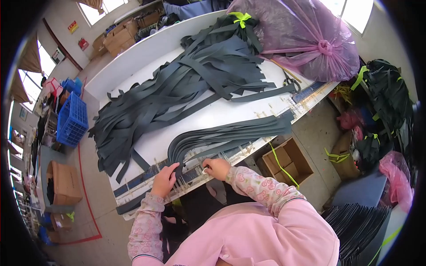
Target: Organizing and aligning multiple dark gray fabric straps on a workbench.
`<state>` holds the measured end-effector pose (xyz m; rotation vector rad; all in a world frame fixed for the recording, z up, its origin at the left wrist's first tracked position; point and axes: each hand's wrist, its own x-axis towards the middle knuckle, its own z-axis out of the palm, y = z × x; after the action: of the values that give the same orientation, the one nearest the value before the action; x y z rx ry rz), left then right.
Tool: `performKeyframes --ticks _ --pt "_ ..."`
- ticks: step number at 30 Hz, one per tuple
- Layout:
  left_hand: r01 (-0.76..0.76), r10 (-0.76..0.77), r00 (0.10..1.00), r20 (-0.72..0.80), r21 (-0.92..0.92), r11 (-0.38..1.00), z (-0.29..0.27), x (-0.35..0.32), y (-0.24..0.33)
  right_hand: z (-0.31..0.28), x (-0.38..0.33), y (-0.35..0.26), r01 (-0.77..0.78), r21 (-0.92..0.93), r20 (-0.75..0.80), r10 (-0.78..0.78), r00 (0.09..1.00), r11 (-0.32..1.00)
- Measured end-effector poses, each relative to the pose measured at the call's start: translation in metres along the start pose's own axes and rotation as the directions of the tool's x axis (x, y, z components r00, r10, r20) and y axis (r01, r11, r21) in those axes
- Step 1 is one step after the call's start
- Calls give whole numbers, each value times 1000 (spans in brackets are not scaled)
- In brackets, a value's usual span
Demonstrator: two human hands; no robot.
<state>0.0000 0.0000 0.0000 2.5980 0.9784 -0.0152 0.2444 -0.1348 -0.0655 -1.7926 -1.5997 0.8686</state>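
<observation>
A neat stack of long dark grey fabric strips (230, 133) lies across the white table (213, 113), bent at its near end. My left hand (165, 179) pinches the folded ends of the stack at the table's front edge. My right hand (216, 168) presses on the same ends just to the right, fingers curled on the strips. Behind them a large loose heap of dark strips (177, 88) covers the middle of the table. Both pink flowered sleeves come in from below.
A big pink plastic bag (301, 35) and scissors (290, 82) sit at the table's far right. An open cardboard box (286, 162) stands on the floor under the edge. A blue crate (71, 119) and more boxes (64, 181) are on the left; dark bundles (386, 102) on the right.
</observation>
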Motion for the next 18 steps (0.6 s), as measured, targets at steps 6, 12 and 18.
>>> performKeyframes --ticks 6,12,18 --pt "-9 124 986 109 -712 702 -92 34 45 -40 -15 -43 62 -45 -18 -63 998 997" --pt "-55 279 958 71 -906 420 -226 58 215 -128 -51 -164 599 56 -331 -551 766 799" --pt "-407 621 722 -305 -913 24 -286 79 327 -262 -116 -193 671 -89 -755 -489 436 736"
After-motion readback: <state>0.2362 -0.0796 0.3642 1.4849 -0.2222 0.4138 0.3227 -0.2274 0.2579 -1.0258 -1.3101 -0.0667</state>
